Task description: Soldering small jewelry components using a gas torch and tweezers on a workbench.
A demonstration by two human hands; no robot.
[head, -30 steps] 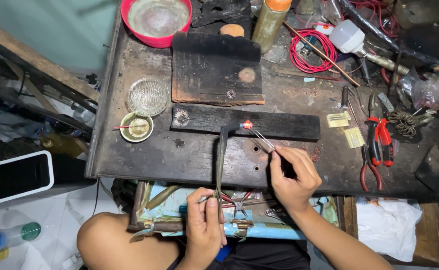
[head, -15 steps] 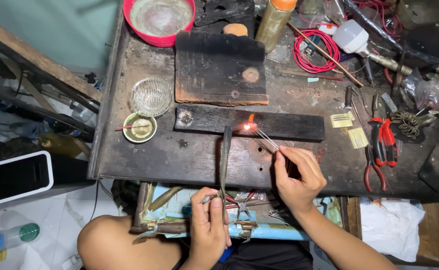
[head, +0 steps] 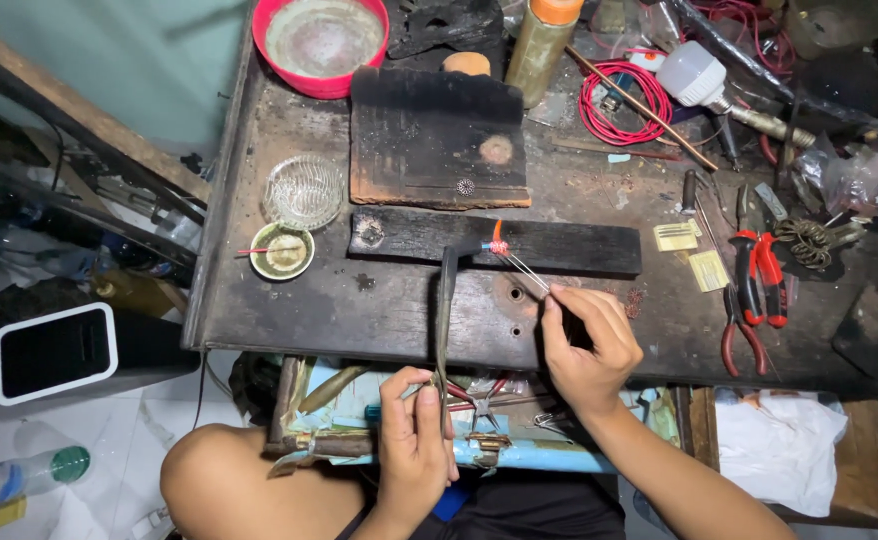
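Right hand (head: 587, 345) pinched on thin tweezers (head: 524, 268), long axis slanting up-left to a small glowing piece (head: 498, 246) on the charred block (head: 559, 245) (flame just above); left hand (head: 414, 440) closed round the torch pipe (head: 446, 320), tip just left of the piece; right hand nearer.

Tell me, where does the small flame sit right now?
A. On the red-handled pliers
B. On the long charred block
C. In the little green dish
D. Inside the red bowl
B: the flame glows at the torch tip, over the long charred block, where the right hand holds tweezers.
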